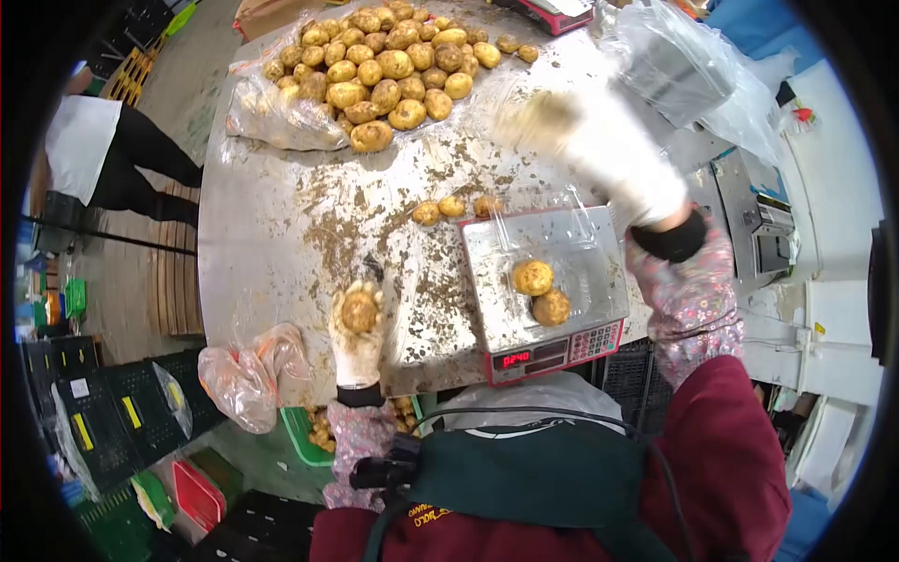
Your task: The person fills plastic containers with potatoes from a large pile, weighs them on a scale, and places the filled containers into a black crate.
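Observation:
My left hand (356, 323), in a white glove, holds a brown potato (360, 312) at the table's front edge. Above the far side of the scale, my gloved right hand (571, 131) is smeared by motion; its fingers and anything in them cannot be made out. A clear plastic tray with two potatoes (534, 277) in it rests on the red-rimmed scale (478, 281), whose display is lit. Three small potatoes (452, 205) lie just beyond the scale. A large heap of potatoes (396, 65) spreads from a clear plastic bag (281, 117) at the back.
Soil covers much of the metal table (253, 215). A crumpled plastic bag (243, 379) hangs over the front left edge, near a green crate (304, 438) of potatoes below. Plastic-wrapped trays (674, 75) are at the back right. Another person (122, 150) stands at the left.

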Tool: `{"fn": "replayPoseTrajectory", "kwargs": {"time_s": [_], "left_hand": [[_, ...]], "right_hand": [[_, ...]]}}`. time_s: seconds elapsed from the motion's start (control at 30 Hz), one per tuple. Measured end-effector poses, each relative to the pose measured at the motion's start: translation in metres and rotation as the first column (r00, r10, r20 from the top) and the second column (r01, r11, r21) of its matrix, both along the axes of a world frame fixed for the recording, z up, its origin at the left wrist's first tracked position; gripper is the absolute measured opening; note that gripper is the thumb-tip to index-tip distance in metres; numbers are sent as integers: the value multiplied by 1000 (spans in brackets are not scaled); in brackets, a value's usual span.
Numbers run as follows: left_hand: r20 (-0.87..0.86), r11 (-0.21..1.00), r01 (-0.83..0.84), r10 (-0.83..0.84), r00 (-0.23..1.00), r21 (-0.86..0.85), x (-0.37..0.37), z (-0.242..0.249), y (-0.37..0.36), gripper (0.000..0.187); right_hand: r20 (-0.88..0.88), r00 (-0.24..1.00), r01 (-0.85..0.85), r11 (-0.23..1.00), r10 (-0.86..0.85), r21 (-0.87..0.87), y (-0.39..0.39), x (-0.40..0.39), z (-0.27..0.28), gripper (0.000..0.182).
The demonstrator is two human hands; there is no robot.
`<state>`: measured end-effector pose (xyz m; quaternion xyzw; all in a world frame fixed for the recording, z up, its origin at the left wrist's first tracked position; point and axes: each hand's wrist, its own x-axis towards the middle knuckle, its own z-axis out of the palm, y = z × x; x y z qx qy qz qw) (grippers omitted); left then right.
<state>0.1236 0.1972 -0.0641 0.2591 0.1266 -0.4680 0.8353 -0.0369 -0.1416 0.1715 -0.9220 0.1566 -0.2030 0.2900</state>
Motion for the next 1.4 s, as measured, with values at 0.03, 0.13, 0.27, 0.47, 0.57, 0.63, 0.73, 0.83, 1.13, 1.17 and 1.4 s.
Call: {"fn": "replayPoseTrajectory", "kwargs": {"time_s": [0.03, 0.13, 0.27, 0.47, 0.57, 0.63, 0.73, 0.83, 1.13, 1.17, 1.4], "left_hand": [[2, 1000, 10, -10, 1000, -11, 3, -4, 6, 38], [-61, 996, -85, 83, 995, -36, 13, -31, 31, 35], [-106, 981, -183, 189, 976, 66, 14, -22, 41, 28], [-37, 989, -147, 148, 988, 30, 25, -35, 45, 20], [-17, 987, -151, 152, 988, 58, 30, -29, 35, 21], [-5, 986, -155, 156, 988, 66, 32, -25, 30, 22], [73, 986, -150, 145, 987, 69, 33, -12, 27, 34], [239, 985, -130, 101, 966, 109, 32, -1, 38, 41], [144, 961, -146, 114, 983, 235, 35, -44, 84, 42], [157, 945, -161, 119, 980, 285, 35, -44, 83, 42], [90, 957, -122, 102, 991, 264, 42, -38, 46, 38]], "right_hand": [[-482, 863, 46, 974, -152, -224, 19, 8, -7, 54], [-762, 640, -70, 980, -99, -186, 39, -12, -87, 67], [-442, 827, -129, 883, 347, 451, -2, -25, -121, 26], [590, 808, -554, 351, 5, 755, -55, 1, 72, 23], [872, 459, -882, 30, -169, 470, -90, 28, 77, 29], [736, 639, -559, 524, -221, 642, -84, 77, 6, 34], [-344, 825, -511, 851, 448, -119, -26, 184, -190, 41], [-514, 842, -393, 839, 164, -376, 32, 154, -166, 33], [-264, 825, 398, 845, -500, -358, -101, 237, -223, 16], [-266, 824, 396, 845, -500, -360, -105, 242, -234, 16], [-345, 864, 180, 864, -367, -470, -73, 273, -267, 67]]}}
